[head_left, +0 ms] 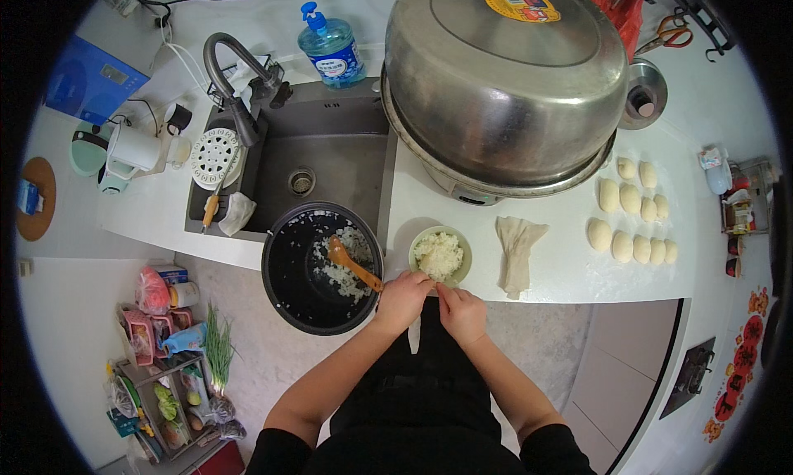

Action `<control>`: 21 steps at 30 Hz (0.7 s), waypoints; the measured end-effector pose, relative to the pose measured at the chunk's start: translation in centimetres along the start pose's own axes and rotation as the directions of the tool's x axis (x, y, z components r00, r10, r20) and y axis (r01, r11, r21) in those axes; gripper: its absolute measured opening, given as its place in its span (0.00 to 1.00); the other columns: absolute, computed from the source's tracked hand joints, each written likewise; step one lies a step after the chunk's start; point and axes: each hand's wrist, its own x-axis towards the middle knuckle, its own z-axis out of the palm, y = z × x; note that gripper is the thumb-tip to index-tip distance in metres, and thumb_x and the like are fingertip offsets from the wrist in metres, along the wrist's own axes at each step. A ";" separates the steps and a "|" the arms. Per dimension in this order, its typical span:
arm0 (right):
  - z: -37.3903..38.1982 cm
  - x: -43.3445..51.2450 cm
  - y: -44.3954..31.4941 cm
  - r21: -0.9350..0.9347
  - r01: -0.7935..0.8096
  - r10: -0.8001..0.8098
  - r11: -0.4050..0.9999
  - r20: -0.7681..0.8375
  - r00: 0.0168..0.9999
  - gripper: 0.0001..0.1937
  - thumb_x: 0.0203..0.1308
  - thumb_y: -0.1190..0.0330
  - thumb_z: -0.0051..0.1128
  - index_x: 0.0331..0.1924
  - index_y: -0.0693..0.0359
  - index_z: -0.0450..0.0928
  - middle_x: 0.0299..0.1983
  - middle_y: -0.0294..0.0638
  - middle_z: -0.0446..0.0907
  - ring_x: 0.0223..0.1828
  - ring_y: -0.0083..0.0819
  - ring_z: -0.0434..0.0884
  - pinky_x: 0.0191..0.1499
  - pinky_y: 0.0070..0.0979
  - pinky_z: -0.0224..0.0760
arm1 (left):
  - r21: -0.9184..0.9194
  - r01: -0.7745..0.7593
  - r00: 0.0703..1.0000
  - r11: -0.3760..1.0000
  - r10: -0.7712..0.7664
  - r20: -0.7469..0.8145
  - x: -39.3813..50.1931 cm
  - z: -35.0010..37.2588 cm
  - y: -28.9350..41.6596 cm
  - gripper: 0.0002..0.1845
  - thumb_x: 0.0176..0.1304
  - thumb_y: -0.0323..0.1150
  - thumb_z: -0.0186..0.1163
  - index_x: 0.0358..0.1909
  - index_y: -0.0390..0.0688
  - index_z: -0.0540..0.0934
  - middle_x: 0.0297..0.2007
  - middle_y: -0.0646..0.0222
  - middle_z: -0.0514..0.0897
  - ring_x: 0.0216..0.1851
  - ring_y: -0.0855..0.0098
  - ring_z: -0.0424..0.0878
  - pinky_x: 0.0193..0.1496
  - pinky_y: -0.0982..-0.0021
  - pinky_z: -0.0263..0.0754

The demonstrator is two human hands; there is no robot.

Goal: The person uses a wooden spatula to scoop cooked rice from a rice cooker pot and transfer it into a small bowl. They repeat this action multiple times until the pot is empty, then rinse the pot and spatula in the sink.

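Both hands meet at the near rim of a pale green bowl (466, 261) of cooked rice (438, 255) at the counter's front edge. My left hand (404, 296) and my right hand (461, 312) have their fingertips pinched there; what lies between them is too small to tell. A whitish strip (414, 335) hangs below, between the hands. Left of them, a black pot (288, 289) holds leftover rice and a wooden rice paddle (354, 263), its handle end close to my left hand. A folded beige cloth (519, 255) lies right of the bowl.
A large domed steel lid (508, 84) covers an electric cooker behind the bowl. Several dough pieces (630, 198) lie on the floured counter at right. The sink (328, 153) with its faucet (238, 97) is back left, beside a blue soap bottle (333, 57). Spring onions (218, 351) stand near floor baskets.
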 end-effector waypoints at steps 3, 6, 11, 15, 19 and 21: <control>0.1 0.0 -0.2 -0.006 -0.006 0.006 1.000 -0.025 1.000 0.10 0.50 0.72 0.60 0.39 0.56 0.81 0.20 0.37 0.76 0.19 0.34 0.77 0.21 0.29 0.69 | 0.074 -0.022 0.999 0.997 0.024 -0.028 -0.5 0.3 -0.3 0.18 0.51 0.28 0.56 0.46 0.46 0.80 0.44 0.73 0.83 0.34 0.64 0.80 0.34 0.66 0.77; 0.2 0.0 -0.3 0.006 -0.041 0.041 0.999 -0.033 0.999 0.08 0.50 0.72 0.62 0.37 0.56 0.82 0.19 0.37 0.77 0.19 0.35 0.77 0.21 0.30 0.70 | 0.162 -0.049 0.993 0.986 0.064 -0.094 -1.3 0.9 -0.2 0.22 0.49 0.28 0.56 0.50 0.47 0.79 0.48 0.74 0.81 0.31 0.67 0.79 0.32 0.69 0.76; 0.5 -0.2 -0.1 0.005 -0.031 0.031 1.000 -0.057 0.998 0.06 0.49 0.72 0.63 0.34 0.56 0.81 0.19 0.38 0.77 0.19 0.36 0.78 0.21 0.30 0.70 | 0.299 -0.096 0.983 0.949 0.137 -0.119 -2.3 1.3 -0.5 0.26 0.48 0.28 0.56 0.54 0.48 0.77 0.57 0.73 0.76 0.26 0.74 0.78 0.27 0.74 0.75; 1.0 -0.1 0.2 -0.016 -0.013 0.012 1.000 -0.081 0.997 0.05 0.50 0.71 0.62 0.33 0.56 0.80 0.20 0.37 0.77 0.17 0.34 0.77 0.20 0.29 0.69 | 0.389 -0.036 0.994 0.921 0.074 -0.084 -2.6 1.7 0.7 0.25 0.51 0.29 0.55 0.55 0.45 0.76 0.60 0.67 0.73 0.21 0.77 0.77 0.21 0.77 0.72; 1.2 -0.1 0.1 -0.023 -0.036 0.035 0.999 -0.058 0.998 0.05 0.50 0.72 0.62 0.32 0.56 0.78 0.22 0.38 0.79 0.20 0.35 0.79 0.22 0.30 0.71 | 0.520 -0.004 1.000 0.854 0.004 0.001 -2.6 2.1 2.1 0.26 0.52 0.29 0.54 0.57 0.39 0.74 0.61 0.52 0.70 0.14 0.78 0.74 0.15 0.75 0.69; 1.4 -0.1 0.0 -0.012 -0.023 0.022 1.000 -0.074 0.997 0.05 0.49 0.72 0.62 0.31 0.57 0.77 0.22 0.38 0.79 0.21 0.35 0.79 0.22 0.30 0.72 | 0.519 -0.027 1.000 0.854 0.032 0.000 -2.7 1.8 2.1 0.26 0.51 0.29 0.54 0.56 0.34 0.74 0.60 0.45 0.70 0.12 0.78 0.73 0.14 0.75 0.68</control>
